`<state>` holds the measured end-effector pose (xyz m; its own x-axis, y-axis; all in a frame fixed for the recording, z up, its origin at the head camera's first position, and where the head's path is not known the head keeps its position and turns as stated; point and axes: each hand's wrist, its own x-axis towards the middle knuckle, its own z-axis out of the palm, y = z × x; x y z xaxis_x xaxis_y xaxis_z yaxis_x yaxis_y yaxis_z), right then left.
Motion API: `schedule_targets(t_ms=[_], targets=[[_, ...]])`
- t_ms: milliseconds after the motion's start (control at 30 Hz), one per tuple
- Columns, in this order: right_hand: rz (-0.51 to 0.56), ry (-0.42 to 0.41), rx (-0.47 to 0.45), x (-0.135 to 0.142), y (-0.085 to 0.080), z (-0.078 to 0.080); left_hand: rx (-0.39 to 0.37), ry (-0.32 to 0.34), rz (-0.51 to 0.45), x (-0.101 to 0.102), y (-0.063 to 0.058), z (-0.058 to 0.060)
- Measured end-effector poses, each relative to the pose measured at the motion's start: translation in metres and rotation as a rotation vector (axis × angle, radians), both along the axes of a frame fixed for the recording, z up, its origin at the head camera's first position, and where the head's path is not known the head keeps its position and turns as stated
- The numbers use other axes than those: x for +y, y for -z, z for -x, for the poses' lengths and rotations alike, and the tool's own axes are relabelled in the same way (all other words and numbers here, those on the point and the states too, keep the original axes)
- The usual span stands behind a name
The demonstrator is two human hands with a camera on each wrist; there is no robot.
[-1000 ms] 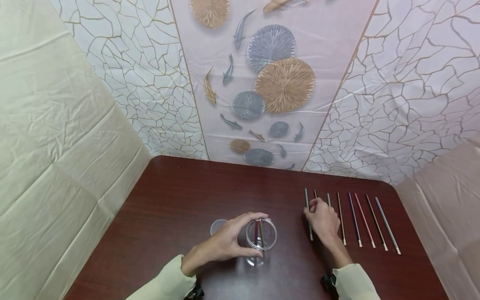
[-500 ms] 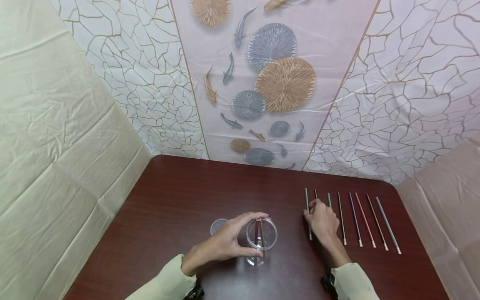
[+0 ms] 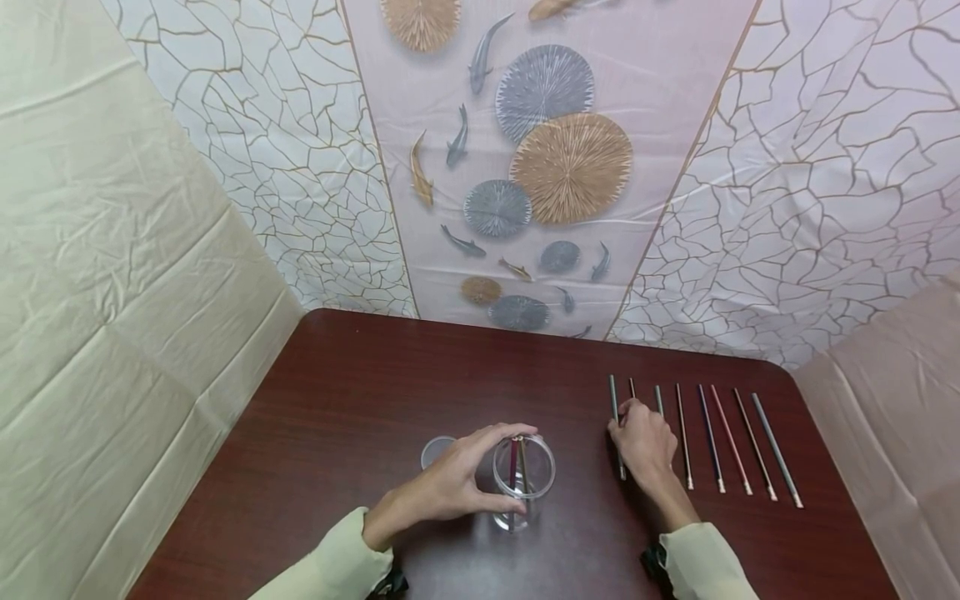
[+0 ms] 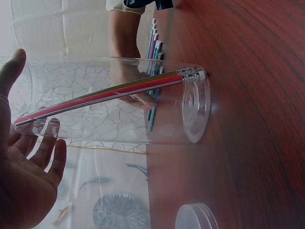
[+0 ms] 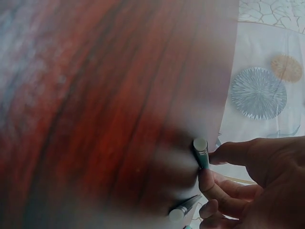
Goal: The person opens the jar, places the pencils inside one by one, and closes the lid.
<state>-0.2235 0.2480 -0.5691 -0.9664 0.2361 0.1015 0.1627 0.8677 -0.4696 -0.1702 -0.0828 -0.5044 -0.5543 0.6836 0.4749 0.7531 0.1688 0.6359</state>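
Observation:
Near the rim of a clear plastic jar point(image 3: 553, 472), my left hand point(image 3: 453, 479) holds it upright between thumb and fingers. Inside lean a red pencil point(image 4: 119, 90) and a dark gold pencil point(image 4: 164, 76), their eraser ends at the jar's base. Over at the row, my right hand point(image 3: 647, 437) pinches the leftmost pencil, a green pencil point(image 3: 612, 392), between thumb and finger. That pencil's white eraser point(image 5: 200, 144) faces the right wrist camera. My right hand partly hides a neighbouring dark pencil point(image 3: 632, 386) and another green pencil point(image 3: 658, 398).
Several more pencils lie side by side to the right, among them a blue pencil point(image 3: 711, 437), a pink pencil point(image 3: 730, 440) and a grey-blue pencil point(image 3: 776, 450). Left of the jar lies a round clear lid point(image 3: 435, 451). Patterned cloth point(image 3: 525, 267) hangs behind the dark wooden table point(image 3: 375, 375).

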Motion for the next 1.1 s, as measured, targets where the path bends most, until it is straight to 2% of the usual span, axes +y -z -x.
schedule_targets(t_ms=[300, 567, 933, 1100], targets=[[-0.013, -0.012, 0.001, 0.0, 0.001, 0.001, -0.014, 0.004, -0.002, 0.0, 0.0, 0.0], [-0.012, -0.002, 0.031, -0.001, -0.004, 0.002, 0.007, 0.004, 0.0, 0.0, 0.0, 0.001], [0.046, 0.001, 0.182, -0.002, -0.034, -0.001, 0.017, 0.005, -0.001, 0.001, -0.001, 0.001], [0.092, 0.001, 0.213, -0.004, -0.053, -0.004, 0.005, 0.007, -0.001, 0.001, -0.001, 0.0]])
